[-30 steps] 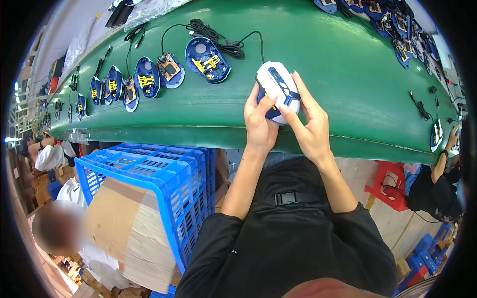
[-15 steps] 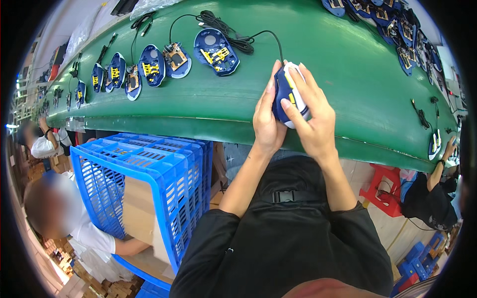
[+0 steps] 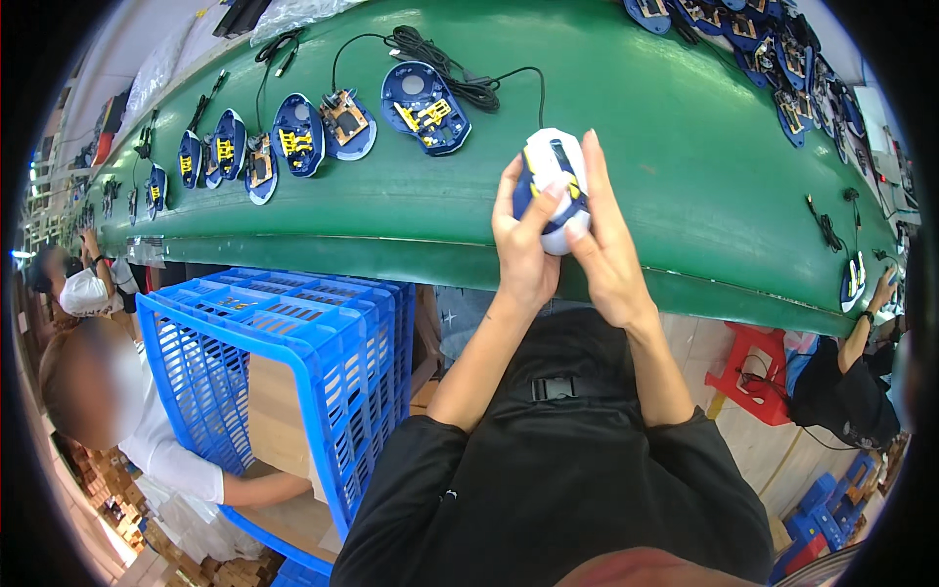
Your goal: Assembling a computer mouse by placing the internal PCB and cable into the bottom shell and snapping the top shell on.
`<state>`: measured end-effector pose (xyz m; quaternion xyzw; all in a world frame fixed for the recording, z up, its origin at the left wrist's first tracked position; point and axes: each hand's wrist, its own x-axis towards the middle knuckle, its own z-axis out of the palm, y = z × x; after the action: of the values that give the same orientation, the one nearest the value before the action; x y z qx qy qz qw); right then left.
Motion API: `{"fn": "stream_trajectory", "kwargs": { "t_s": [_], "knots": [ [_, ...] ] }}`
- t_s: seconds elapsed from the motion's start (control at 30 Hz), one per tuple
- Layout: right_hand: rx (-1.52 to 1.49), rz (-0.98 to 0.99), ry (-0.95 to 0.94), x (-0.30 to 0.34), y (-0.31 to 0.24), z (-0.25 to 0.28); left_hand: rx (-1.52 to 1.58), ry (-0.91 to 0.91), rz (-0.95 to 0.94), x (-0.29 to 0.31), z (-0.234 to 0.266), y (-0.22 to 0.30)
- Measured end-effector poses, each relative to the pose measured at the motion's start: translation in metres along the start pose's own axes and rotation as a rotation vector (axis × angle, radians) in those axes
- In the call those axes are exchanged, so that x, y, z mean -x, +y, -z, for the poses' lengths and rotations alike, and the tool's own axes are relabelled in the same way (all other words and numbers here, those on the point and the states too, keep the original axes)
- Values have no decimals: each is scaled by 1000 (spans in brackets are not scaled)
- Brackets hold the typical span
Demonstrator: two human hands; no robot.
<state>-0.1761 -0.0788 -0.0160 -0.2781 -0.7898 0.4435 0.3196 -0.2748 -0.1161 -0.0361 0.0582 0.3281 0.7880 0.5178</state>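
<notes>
A corded computer mouse [image 3: 550, 201], white and dark blue with yellow side parts, is held between both my hands over the near edge of the green belt [image 3: 675, 147]. My left hand [image 3: 525, 240] grips its left side, thumb across the top. My right hand [image 3: 609, 235] lies along its right side, thumb at the rear end and fingers stretched forward. The mouse's black cable [image 3: 541, 93] runs from its front to a coiled bundle [image 3: 460, 78]. Left of it on the belt lies an opened mouse shell [image 3: 425, 110] with yellow parts inside.
Several more opened mouse halves [image 3: 299, 137] line the belt to the left. A pile of mouse parts [image 3: 782, 59] lies at the far right. Blue crates [image 3: 323, 342] stand left of me, where a person [image 3: 176, 460] reaches inside. A red stool [image 3: 751, 372] is at right.
The mouse has turned in my hands, so its white top now faces up. My left thumb has come onto the top, and my right fingers have moved off it to the right side.
</notes>
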Motion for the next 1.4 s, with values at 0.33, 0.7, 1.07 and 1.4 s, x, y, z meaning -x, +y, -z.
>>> {"fn": "stream_trajectory", "kwargs": {
  "t_s": [0.33,0.7,1.07,1.4],
  "knots": [
    [-219,-161,96,8,-25,39,-255,-267,86,-8,18,42],
    [65,31,58,13,-28,45,-148,-516,0,-13,31,44],
    [-48,-159,177,14,-20,65,-604,-301,-46,-6,5,50],
    [455,-754,799,88,170,339,-1666,469,-671,-39,75,137]
  ]
}}
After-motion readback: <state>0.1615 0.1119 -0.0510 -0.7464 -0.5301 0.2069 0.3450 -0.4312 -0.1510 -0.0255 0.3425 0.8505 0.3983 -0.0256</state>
